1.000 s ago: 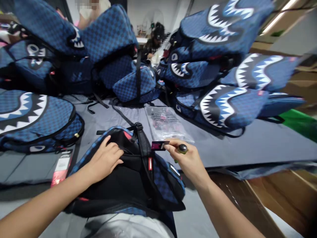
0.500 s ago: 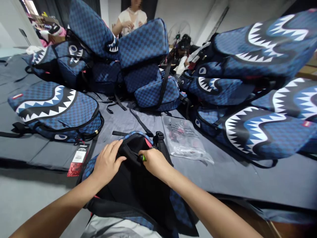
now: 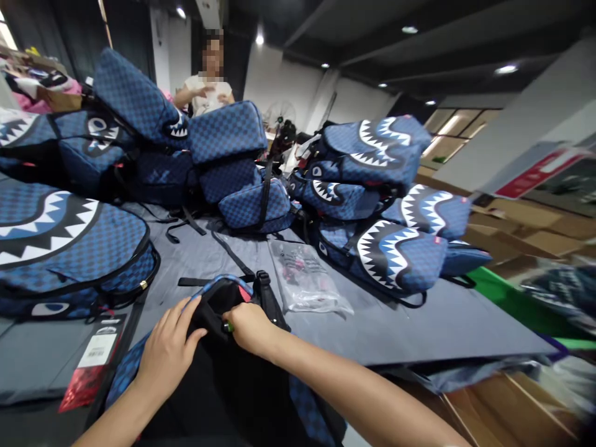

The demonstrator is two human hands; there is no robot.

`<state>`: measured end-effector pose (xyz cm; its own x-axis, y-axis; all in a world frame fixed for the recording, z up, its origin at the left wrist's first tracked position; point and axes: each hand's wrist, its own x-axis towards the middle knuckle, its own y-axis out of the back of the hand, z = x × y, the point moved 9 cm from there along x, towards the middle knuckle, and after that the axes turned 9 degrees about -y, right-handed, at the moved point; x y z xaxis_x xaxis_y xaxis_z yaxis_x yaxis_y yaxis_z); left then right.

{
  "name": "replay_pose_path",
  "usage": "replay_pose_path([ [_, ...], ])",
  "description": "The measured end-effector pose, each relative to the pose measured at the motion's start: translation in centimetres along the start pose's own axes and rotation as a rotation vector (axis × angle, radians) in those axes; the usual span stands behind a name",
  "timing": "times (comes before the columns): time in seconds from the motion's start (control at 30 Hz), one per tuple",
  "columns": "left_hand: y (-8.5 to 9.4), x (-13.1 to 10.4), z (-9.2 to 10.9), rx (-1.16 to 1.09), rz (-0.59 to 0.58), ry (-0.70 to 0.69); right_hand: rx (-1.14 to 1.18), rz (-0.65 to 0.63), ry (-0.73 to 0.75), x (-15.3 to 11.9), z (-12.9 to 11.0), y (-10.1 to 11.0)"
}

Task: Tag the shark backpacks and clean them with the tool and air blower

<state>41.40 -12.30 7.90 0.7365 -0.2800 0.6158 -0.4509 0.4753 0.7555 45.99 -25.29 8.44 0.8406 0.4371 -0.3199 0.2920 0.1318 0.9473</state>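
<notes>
A blue checkered backpack with a black back panel [image 3: 205, 397] lies before me at the table's near edge. My left hand [image 3: 170, 344] grips its upper edge, fingers over the fabric and thumb apart on the black side. Beside it, my right hand [image 3: 249, 326] is closed around a small green-and-black tool [image 3: 228, 326]. Only the tool's end shows, so its kind is hidden. That end is against the black fabric near the top of the bag. A black strap buckle [image 3: 263, 280] sticks up beyond my right hand. At left hangs a red-and-white tag [image 3: 95, 354].
Another shark-mouth backpack [image 3: 74, 242] lies at left. Stacked backpacks [image 3: 228, 133] line the back, with more piled at right [image 3: 400, 254]. A clear plastic bag [image 3: 310, 279] lies on the grey table [image 3: 382, 329]. A person [image 3: 207, 93] stands behind; cardboard boxes [image 3: 526, 214] are at right.
The view has tilted up and turned right, showing the ceiling and boxes. Both hands keep nearly the same places on the backpack, and the right still holds the green-and-black tool.
</notes>
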Motion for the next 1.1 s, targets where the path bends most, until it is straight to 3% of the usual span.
replay_pose_path([
  [0.4, -0.5, 0.1, -0.2, 0.011, -0.002, -0.02, 0.03, 0.038, 0.01, 0.3, 0.2, 0.4],
  [0.53, 0.0, -0.1, 0.0, 0.02, 0.018, -0.032, 0.087, 0.159, -0.044, -0.2, 0.6, 1.6],
  [0.63, 0.2, -0.2, -0.1, 0.01, 0.025, -0.03, 0.236, 0.272, -0.011, 0.2, -0.2, 3.1],
  [0.77, 0.3, -0.3, -0.4, -0.005, 0.031, -0.033, 0.314, 0.257, 0.018, 1.9, -2.0, 3.2],
  [0.93, 0.2, -0.6, -0.8, 0.002, 0.041, -0.048, 0.189, 0.264, 0.07, 2.5, -2.9, 3.6],
  [1.1, 0.6, -0.9, -1.3, 0.021, 0.093, -0.078, -0.109, 0.178, 0.244, -0.9, -2.5, 2.9],
])
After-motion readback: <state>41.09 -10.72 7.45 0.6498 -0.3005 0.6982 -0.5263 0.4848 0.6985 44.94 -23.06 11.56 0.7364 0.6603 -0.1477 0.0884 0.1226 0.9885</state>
